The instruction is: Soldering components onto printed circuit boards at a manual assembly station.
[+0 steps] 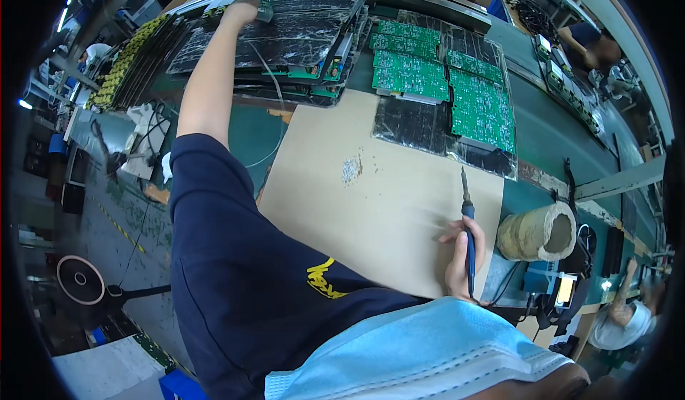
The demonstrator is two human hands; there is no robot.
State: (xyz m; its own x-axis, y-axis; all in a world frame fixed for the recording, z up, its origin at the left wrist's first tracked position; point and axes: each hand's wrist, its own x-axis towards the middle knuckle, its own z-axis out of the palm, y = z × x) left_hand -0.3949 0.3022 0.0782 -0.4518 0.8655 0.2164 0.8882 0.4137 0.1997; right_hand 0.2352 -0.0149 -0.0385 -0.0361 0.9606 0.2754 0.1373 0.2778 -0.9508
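Observation:
My left arm is stretched to the far left, where my left hand [242, 12] closes on a small green circuit board [264, 9] beside a stack of black trays [300, 25]. Its fingertips are mostly hidden. Low on the right, my right hand [462, 257] grips a dark-handled soldering iron [468, 211] like a pen, its tip pointing away from me. The iron is above a tan cardboard sheet [314, 207], on which lies a small heap of pale bits [351, 170]. Beyond it, several green circuit boards [481, 111] rest on a black wrapped tray [410, 125].
A thick hollow beige cylinder [521, 236] stands right of the cardboard, near a blue device [539, 279] with cables. At the far left is a row of yellow-edged panels [128, 61]. A metal rail [428, 4] borders the far side. Other people work nearby.

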